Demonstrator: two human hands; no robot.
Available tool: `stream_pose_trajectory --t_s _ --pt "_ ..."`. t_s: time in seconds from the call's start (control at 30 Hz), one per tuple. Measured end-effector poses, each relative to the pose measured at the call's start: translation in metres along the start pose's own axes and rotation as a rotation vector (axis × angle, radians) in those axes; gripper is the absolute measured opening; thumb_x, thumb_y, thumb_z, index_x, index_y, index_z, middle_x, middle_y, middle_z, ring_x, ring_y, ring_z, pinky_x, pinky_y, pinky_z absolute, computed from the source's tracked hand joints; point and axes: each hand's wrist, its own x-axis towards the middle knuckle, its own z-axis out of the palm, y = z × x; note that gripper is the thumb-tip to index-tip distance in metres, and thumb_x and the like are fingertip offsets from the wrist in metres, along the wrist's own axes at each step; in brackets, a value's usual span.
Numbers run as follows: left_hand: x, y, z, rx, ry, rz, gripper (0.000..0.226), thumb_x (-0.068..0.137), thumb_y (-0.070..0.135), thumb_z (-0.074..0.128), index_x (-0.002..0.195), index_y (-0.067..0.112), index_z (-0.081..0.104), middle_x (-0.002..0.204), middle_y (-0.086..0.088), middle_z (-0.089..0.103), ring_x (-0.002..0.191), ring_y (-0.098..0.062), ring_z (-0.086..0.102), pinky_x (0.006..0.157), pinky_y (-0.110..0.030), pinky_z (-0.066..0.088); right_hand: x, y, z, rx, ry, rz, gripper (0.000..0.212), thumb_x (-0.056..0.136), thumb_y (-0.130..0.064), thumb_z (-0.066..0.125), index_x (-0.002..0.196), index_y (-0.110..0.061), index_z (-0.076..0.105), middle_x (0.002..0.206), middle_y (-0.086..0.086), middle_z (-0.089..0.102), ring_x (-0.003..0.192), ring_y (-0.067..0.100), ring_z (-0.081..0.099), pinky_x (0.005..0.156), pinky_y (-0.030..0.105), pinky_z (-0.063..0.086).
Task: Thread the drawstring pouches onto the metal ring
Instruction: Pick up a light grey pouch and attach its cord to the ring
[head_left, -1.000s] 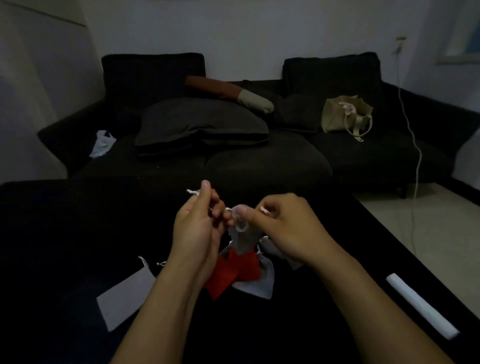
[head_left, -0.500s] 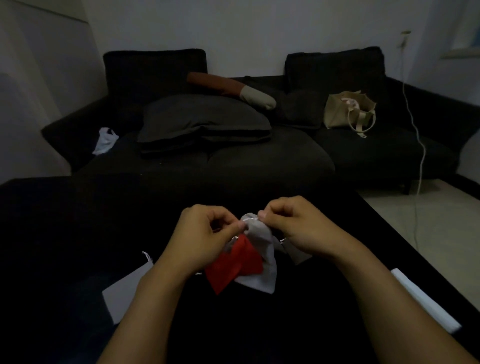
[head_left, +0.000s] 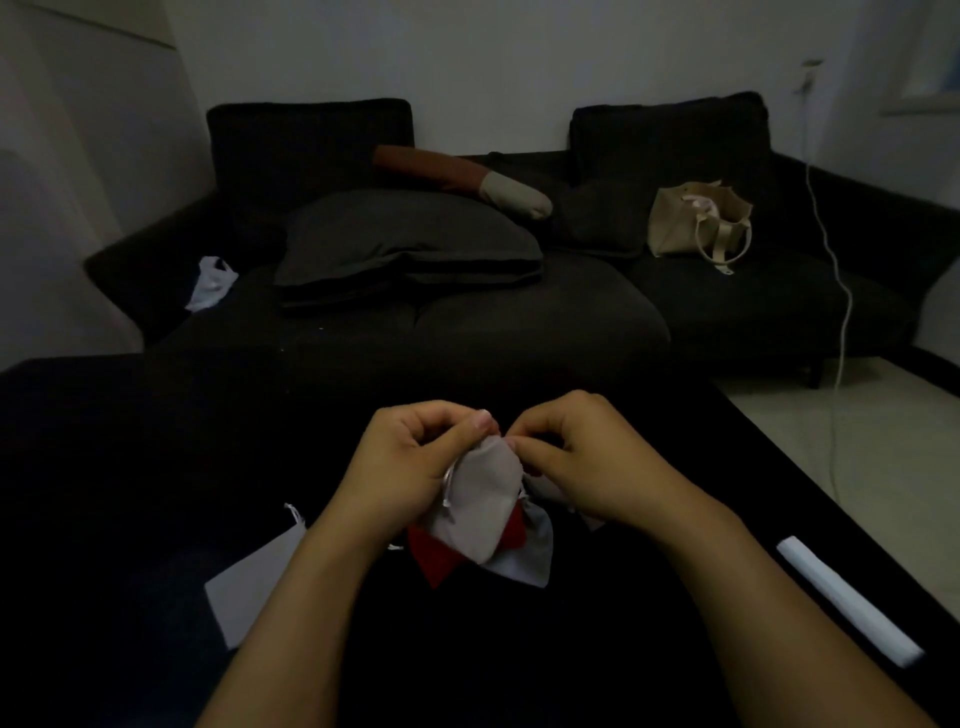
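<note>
grey pouch (head_left: 480, 506) now covering red pouch (head_left: 434, 558)

Desk (head_left: 130, 467): plain black. Front pouch (head_left: 480, 499): pale grey with a white drawstring. Pouch behind it (head_left: 436, 558): solid red. Third pouch (head_left: 527, 551): light grey-blue. Loose pouch (head_left: 249, 582) at left: plain grey. Stick (head_left: 847, 597) at right: white. Sofa (head_left: 519, 322): dark charcoal, unpatterned. Tote bag (head_left: 685, 218): beige. Bolster (head_left: 457, 176): rust brown with a cream end. Cable (head_left: 836, 270): white.
</note>
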Motion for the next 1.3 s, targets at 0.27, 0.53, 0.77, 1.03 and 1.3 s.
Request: stream_pose_trajectory --t_s 0.27,0.53,0.77,1.03,1.3 --pt "-0.003 0.003 -0.003 0.084 -0.055 0.079 0.013 0.09 0.016 0.065 0.095 0.015 0.077 0.09 0.002 0.077 0.087 -0.007 0.072 0.069 -0.017 0.055 -0.005 -0.003 -0.011 0.224 0.072 -0.019 0.008 0.088 -0.022 0.07 0.088 -0.021 0.078 0.082 -0.004 0.075 0.08 0.006 0.071 0.079 0.034 0.06" --pt "-0.003 0.0 -0.008 -0.028 -0.097 0.079 0.018 0.076 0.025 0.067 0.086 0.015 0.078 0.087 -0.005 0.077 0.083 -0.013 0.074 0.068 -0.019 0.054 -0.01 -0.015 -0.012 0.101 0.034 -0.158 0.02 0.084 -0.013 0.074 0.098 -0.027 0.073 0.085 -0.01 0.073 0.08 0.0 0.069 0.078 0.024 0.057" --pt "-0.005 -0.003 -0.012 0.176 -0.231 0.069 0.007 0.082 0.016 0.072 0.083 0.014 0.079 0.082 -0.004 0.077 0.079 -0.011 0.073 0.07 -0.022 0.055 -0.008 -0.017 -0.009 -0.172 -0.103 -0.15 0.012 0.086 -0.022 0.071 0.092 -0.033 0.068 0.085 -0.012 0.069 0.078 -0.002 0.065 0.069 0.022 0.055" --pt "-0.01 0.005 -0.015 -0.004 -0.235 0.064 0.016 0.077 0.017 0.07 0.089 0.013 0.08 0.091 -0.009 0.077 0.09 -0.017 0.073 0.08 -0.025 0.056 -0.015 -0.012 -0.018 0.355 -0.157 -0.082 0.008 0.088 -0.005 0.067 0.091 -0.001 0.06 0.083 0.029 0.067 0.072 0.044 0.063 0.074 0.051 0.054" --pt "-0.012 0.01 -0.006 -0.303 -0.16 0.018 0.015 0.07 0.014 0.068 0.076 0.017 0.081 0.083 -0.008 0.077 0.079 -0.016 0.074 0.066 -0.02 0.055 -0.017 -0.018 -0.021 0.722 -0.157 -0.028 0.014 0.085 0.003 0.063 0.098 0.004 0.058 0.076 0.022 0.064 0.066 0.016 0.067 0.066 0.023 0.057"
